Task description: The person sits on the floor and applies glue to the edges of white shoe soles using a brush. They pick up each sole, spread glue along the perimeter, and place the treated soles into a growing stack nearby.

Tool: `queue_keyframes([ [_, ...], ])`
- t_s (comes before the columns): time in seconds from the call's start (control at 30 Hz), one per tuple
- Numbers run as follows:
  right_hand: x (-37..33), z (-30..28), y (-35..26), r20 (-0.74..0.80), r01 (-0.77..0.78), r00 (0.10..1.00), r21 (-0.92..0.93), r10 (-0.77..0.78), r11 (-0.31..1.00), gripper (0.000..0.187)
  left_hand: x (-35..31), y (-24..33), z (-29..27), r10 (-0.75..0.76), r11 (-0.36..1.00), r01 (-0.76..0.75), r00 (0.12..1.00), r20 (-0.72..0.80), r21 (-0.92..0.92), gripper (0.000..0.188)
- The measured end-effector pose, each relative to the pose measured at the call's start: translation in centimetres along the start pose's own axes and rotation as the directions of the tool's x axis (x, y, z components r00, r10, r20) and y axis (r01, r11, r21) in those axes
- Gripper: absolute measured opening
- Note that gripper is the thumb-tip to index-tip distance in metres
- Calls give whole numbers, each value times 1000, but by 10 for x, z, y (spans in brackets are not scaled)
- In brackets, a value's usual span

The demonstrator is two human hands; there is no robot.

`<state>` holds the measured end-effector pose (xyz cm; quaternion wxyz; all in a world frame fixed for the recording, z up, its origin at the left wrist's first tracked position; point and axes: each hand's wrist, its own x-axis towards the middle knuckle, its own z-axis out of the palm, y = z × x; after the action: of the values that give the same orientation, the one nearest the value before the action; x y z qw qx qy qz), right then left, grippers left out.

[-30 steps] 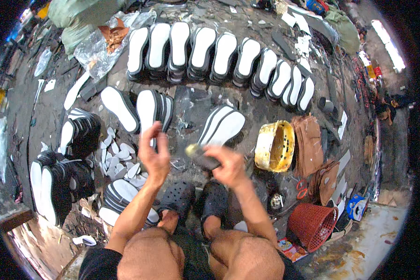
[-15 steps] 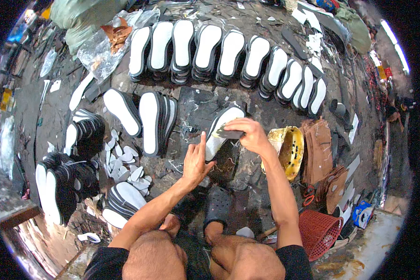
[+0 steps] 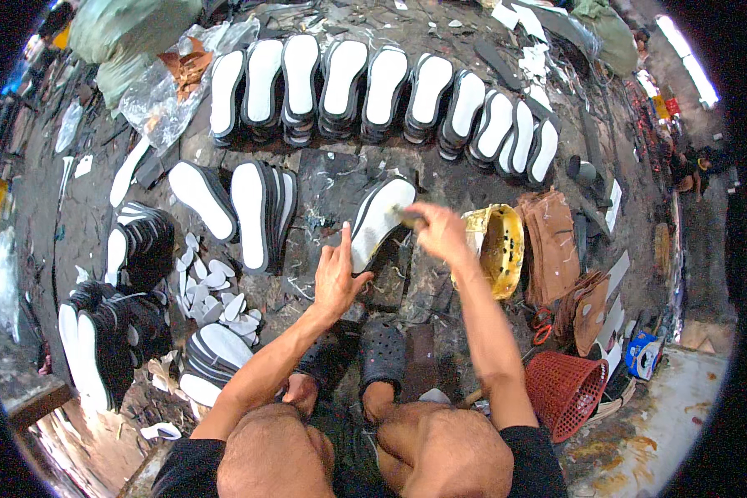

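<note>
A white-topped shoe sole with a dark edge lies tilted on a dark mat in front of me. My left hand is at its near left side, index finger and thumb stretched apart, with the fingertips by its edge. Closed fingers of my right hand grip a dark flat spreader with a yellowish tip, beside the sole's upper right edge. Motion blurs this hand and the tool. To the right of it stands a yellow-stained tub, with dark spots along its inner wall.
Stacked white-topped soles form an arc at the back. More stand at left, near loose white cut pieces. To the right are brown sheets, orange-handled scissors and a red basket. My clogs are close below the mat.
My right hand has moved the spreader from over the sole's upper part to its right edge. The left hand stays by the sole. The whole view has shifted slightly.
</note>
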<state>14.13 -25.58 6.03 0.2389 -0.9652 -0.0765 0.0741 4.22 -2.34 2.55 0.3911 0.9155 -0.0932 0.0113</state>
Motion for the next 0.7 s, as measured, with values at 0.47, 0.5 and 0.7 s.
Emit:
queue_keyframes([
  [0.47,42,-16,-36,-137,-170,978,-85,158,982,33,12,5,17,1,1000,-1,997,-73,6,123],
  [0.5,49,-15,-32,-106,-101,990,-110,89,989,32,14,6,18,11,1000,-11,996,-83,-4,123],
  [0.7,-11,34,-57,-52,321,946,7,-320,947,32,-10,-14,1,-115,939,71,987,-112,-337,110],
])
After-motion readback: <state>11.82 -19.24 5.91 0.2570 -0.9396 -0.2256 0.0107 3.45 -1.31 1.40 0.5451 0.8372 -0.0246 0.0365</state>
